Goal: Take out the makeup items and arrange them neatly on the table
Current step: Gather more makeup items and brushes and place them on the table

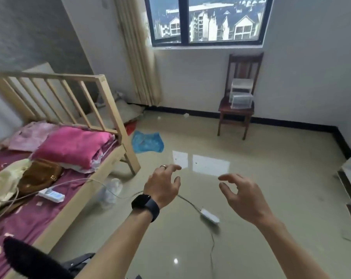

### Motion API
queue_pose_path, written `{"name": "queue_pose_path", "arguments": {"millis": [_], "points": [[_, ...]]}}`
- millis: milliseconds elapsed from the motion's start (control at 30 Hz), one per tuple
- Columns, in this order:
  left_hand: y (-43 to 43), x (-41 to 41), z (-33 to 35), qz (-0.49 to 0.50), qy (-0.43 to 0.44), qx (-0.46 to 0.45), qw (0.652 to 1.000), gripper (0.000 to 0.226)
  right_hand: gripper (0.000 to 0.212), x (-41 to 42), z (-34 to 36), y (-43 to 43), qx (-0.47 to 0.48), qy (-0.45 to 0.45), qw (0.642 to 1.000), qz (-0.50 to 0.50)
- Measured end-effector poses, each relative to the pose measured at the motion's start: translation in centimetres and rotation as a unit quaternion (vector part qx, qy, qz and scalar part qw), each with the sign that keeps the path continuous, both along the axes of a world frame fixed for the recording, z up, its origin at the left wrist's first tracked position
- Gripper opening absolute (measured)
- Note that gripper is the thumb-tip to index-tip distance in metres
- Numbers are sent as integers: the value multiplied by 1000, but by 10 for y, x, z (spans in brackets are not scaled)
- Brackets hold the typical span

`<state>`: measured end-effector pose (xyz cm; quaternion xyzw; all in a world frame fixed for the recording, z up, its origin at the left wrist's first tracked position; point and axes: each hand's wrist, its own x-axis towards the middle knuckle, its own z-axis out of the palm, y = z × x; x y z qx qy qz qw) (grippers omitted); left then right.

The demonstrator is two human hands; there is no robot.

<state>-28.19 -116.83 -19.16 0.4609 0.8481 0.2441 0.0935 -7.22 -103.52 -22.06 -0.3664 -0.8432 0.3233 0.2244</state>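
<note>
From the head view, the left hand [162,186] and right hand [243,196] hover over the floor [281,162]. Each grip is apart, fingers loosely curled, and holds nothing. No makeup items or table show plainly. The items may be in the brown bag [39,176] on the bed [49,214] or in the clear boxes [241,98] on the chair [236,115], but I cannot tell. The task looks unstarted. No writing is legible.

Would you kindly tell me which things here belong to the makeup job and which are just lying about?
Likely for the job: left hand and right hand, both empty; brown bag on the bed, possibly holding makeup; clear boxes on the chair. No makeup shows.
Lying about: pink bedding, power strip, blue bag on the floor, white adapter.
</note>
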Motion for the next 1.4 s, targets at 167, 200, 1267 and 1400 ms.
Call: {"name": "queue_pose_path", "arguments": {"millis": [167, 200, 1267, 1400], "points": [[104, -56, -7, -40, -1, 2, 999, 35, 17, -55, -3, 83, 10, -10, 999, -35], [127, -73, -10, -47, -3, 5, 999, 35, 17, -70, -4, 102, 13, -13, 999, -40], [840, -373, -72, -207, -3, -103, 973, 37, 21, -351, -50, 741, -37, -54, 982, -177], [962, -365, -98, -198, -16, -154, 968, 38, 23, -345, -68, 856, -71, -83, 978, -177]]}}
